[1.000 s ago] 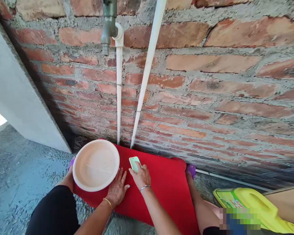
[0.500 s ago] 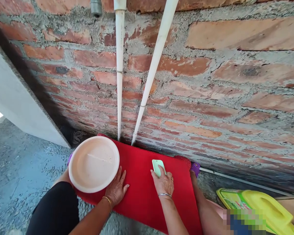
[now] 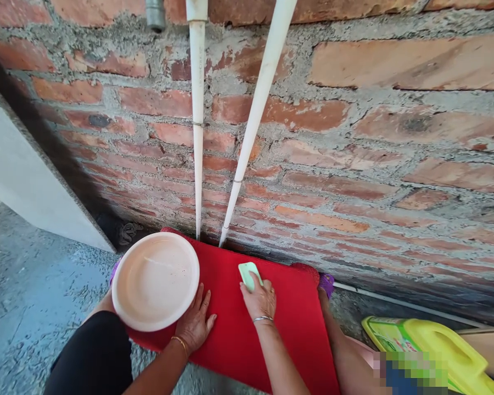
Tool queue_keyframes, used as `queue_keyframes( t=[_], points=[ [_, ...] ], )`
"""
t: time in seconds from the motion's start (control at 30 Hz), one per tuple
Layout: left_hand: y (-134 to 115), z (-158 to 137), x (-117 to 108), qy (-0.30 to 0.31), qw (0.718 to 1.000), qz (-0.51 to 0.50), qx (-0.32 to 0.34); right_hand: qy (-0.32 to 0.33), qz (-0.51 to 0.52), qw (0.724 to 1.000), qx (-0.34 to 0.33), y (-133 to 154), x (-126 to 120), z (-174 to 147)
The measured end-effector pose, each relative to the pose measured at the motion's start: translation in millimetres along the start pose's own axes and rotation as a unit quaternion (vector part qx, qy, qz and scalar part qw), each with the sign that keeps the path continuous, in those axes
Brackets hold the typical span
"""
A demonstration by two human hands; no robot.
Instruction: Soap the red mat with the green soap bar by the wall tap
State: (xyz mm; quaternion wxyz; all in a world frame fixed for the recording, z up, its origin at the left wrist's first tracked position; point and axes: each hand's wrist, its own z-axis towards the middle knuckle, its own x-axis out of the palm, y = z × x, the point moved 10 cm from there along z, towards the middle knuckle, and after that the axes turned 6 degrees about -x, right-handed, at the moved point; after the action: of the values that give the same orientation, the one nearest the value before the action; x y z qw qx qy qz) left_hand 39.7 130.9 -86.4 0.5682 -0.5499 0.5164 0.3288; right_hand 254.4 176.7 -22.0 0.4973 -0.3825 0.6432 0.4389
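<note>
A red mat (image 3: 271, 323) lies spread out between my legs. My right hand (image 3: 260, 300) grips a light green scrub brush (image 3: 249, 274) from above and presses it against the mat's middle; the brush's underside is hidden. Flat on the mat, with fingers spread, rests my left hand (image 3: 195, 321). Its fingertips are close by the rim of a pale pink basin (image 3: 156, 282), which sits on the mat's left end. Whether they touch the rim, I cannot tell.
A brick wall (image 3: 304, 186) with two white pipes (image 3: 255, 109) rises right behind the mat. On the right stands a yellow detergent bottle (image 3: 440, 345). A pale slab (image 3: 37, 170) leans at the left above the wet concrete floor (image 3: 37, 291).
My right hand has slid the scrub brush to the left across the mat. The left hand stays flat beside the basin. The view has shifted slightly.
</note>
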Motion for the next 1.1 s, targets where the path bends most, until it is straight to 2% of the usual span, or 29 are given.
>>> queue_keyframes(
  t=[0.07,0.1,0.17,0.3,0.33,0.4,0.43,0.5,0.6,0.7,0.77,0.83,0.93,1.03,1.1],
  points=[
    [0,0,1,0.009,1.000,-0.004,0.000,-0.018,0.023,0.998,0.057,-24,-3,-2],
    [0,0,1,0.011,1.000,-0.005,0.000,-0.023,0.035,0.997,0.064,-24,-3,-2],
    [1,0,1,0.009,1.000,-0.006,0.003,-0.018,0.053,0.998,0.021,5,-1,1],
    [3,0,0,-0.016,1.000,-0.007,0.008,0.046,0.050,0.991,-0.115,90,10,12],
    [3,0,0,-0.021,1.000,-0.007,0.010,0.061,0.041,0.988,-0.135,101,12,15],
    [3,-1,0,-0.031,0.999,-0.005,0.012,0.074,0.014,0.986,-0.150,100,10,22],
    [3,-1,0,-0.036,0.999,-0.003,0.014,0.073,0.000,0.987,-0.145,87,6,25],
    [2,-2,-1,-0.044,0.999,0.001,0.017,0.063,-0.023,0.993,-0.100,39,-5,30],
    [1,-2,-2,-0.044,0.999,0.005,0.014,0.036,-0.036,0.999,0.019,-63,-27,30],
    [1,-3,-3,-0.045,0.999,0.004,0.009,0.015,-0.017,0.988,0.154,-152,-46,17],
    [1,-3,-4,-0.054,0.998,0.007,0.012,0.005,-0.001,0.978,0.211,-177,-53,9],
    [2,-4,-4,-0.065,0.998,0.015,0.016,-0.007,0.005,0.982,0.189,-161,-54,10],
    [3,-4,-4,-0.078,0.996,0.025,0.019,-0.007,0.005,0.998,0.065,-82,-44,24],
    [3,-4,-6,-0.087,0.996,0.029,0.023,0.031,0.003,0.998,-0.051,2,-24,35],
    [2,-4,-8,-0.089,0.995,0.031,0.026,0.050,-0.002,0.994,-0.102,33,-18,41]
  ],
)
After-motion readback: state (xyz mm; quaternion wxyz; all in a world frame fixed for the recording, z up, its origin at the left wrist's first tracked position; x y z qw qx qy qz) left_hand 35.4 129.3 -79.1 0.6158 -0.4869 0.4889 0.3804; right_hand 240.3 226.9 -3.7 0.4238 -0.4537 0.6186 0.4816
